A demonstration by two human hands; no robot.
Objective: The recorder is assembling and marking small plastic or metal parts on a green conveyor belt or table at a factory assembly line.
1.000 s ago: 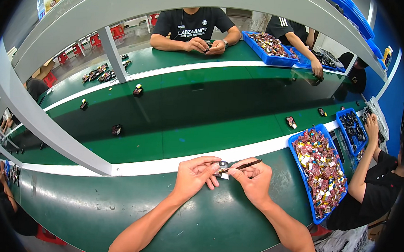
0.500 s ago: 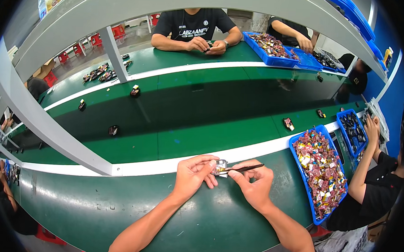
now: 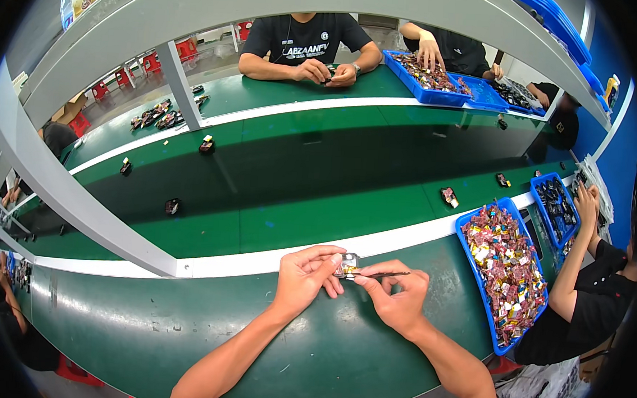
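My left hand pinches a small dark casing with metallic and yellowish parts inside it, above the near green worktop. From the right, my right hand grips a pair of slim black tweezers between thumb and fingers. Their tips reach into the casing or lie against its edge; which of the two is too small to tell. Both forearms come in from the lower edge. Right of my right hand stands a blue tray heaped with small parts in pink wrapping, some yellow and white.
Beyond a white rail runs a green conveyor belt carrying scattered small dark units. A grey frame post stands at left. Across the belt a person handles a small part. At right another person works beside a second blue tray.
The units on the belt have shifted slightly left. My right hand has turned a little, and the tweezers lie flatter. Across the belt, a person's hand has moved over the far tray.
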